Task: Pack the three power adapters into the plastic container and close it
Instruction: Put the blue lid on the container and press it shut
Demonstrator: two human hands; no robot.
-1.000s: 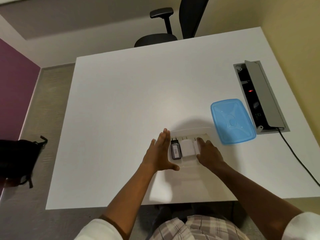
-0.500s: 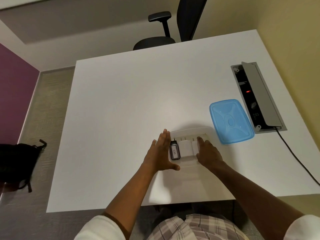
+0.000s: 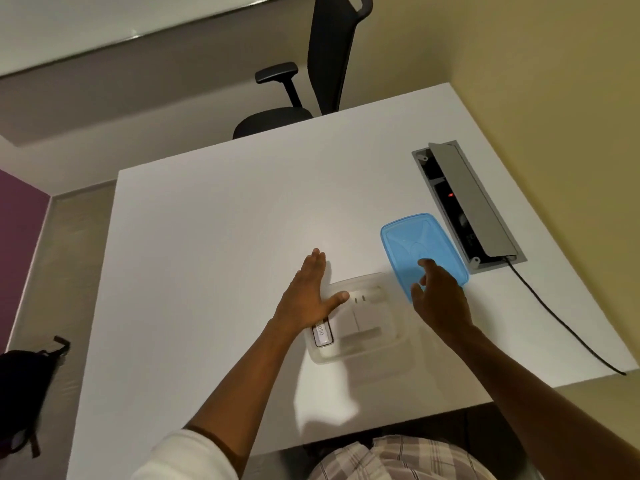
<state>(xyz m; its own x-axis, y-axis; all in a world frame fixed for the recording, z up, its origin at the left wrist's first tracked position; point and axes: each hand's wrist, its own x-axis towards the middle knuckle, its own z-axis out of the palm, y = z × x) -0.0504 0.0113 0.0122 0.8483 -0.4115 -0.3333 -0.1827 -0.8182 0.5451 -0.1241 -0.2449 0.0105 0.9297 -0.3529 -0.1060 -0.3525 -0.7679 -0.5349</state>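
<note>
A clear plastic container (image 3: 398,336) sits on the white table near me. Inside lie a dark adapter with a white label (image 3: 322,336) at the left and two white adapters (image 3: 360,320) side by side. My left hand (image 3: 308,299) rests flat against the container's left side, thumb over its rim, fingers apart. My right hand (image 3: 438,294) hovers over the near corner of the blue lid (image 3: 415,244), fingers spread, gripping nothing. The lid lies flat on the table, right of the container.
A grey cable box (image 3: 467,206) with its flap raised is set into the table at the right, and a black cable (image 3: 561,320) runs from it off the edge. A black office chair (image 3: 311,81) stands beyond the far edge. A dark bag (image 3: 24,386) lies on the floor at left.
My right hand left the white adapters and moved right to the blue lid. My left hand stayed beside the container. The camera view shifted, so everything sits lower in frame.
</note>
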